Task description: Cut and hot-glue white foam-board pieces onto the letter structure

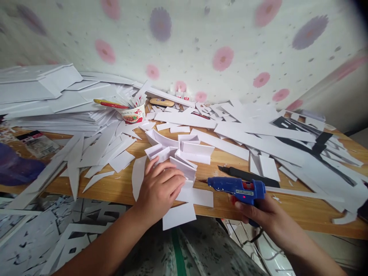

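My right hand [260, 212] is wrapped round the handle of a blue hot glue gun [230, 186], whose nozzle points left and a small red light glows on its side. The nozzle tip is just right of a white foam-board construction [191, 147], made of upright strips standing on flat pieces. My left hand [162, 182] lies over the near side of this construction, fingers bent and close together, gripping it; the fingertips are partly hidden. Under and near the left hand are flat white pieces [179, 216], one reaching past the table's front edge.
A black-handled craft knife [250, 176] lies behind the glue gun. White offcuts [238, 130] spread across the wooden table [120, 189]. Stacked boards [66, 103] and a paper cup [133, 114] with pens and strips stand at left. Small white bottles [182, 94] are by the wall.
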`<move>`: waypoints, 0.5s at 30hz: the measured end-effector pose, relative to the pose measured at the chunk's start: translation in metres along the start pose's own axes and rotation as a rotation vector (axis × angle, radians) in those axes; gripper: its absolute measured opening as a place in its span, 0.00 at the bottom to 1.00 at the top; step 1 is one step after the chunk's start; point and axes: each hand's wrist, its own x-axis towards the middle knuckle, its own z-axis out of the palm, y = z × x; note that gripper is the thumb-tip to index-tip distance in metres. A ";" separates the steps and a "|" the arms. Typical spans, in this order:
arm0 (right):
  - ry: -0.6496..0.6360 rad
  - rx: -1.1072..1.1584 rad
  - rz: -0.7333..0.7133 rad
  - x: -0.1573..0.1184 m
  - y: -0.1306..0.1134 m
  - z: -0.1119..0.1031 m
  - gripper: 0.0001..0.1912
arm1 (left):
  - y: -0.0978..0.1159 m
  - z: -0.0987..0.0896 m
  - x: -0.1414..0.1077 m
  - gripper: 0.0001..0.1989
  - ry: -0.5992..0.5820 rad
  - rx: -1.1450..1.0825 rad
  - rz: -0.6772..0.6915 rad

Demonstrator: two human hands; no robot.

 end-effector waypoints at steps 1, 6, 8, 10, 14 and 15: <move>0.017 0.011 0.001 -0.002 0.001 -0.003 0.20 | 0.000 0.000 0.001 0.07 0.000 0.001 0.001; 0.105 0.071 0.015 -0.010 0.007 -0.010 0.19 | 0.000 -0.001 0.001 0.07 -0.005 0.009 0.012; 0.140 0.071 0.012 -0.013 0.009 -0.011 0.19 | -0.001 0.000 0.000 0.08 0.000 0.014 0.013; 0.160 0.071 0.012 -0.015 0.014 -0.013 0.19 | -0.001 0.000 -0.001 0.08 0.002 0.021 0.012; 0.185 0.133 0.022 -0.019 0.025 -0.019 0.19 | 0.001 0.000 0.000 0.09 -0.006 0.035 0.012; 0.193 0.158 0.025 -0.019 0.028 -0.020 0.19 | 0.001 -0.001 0.001 0.08 -0.009 0.036 0.011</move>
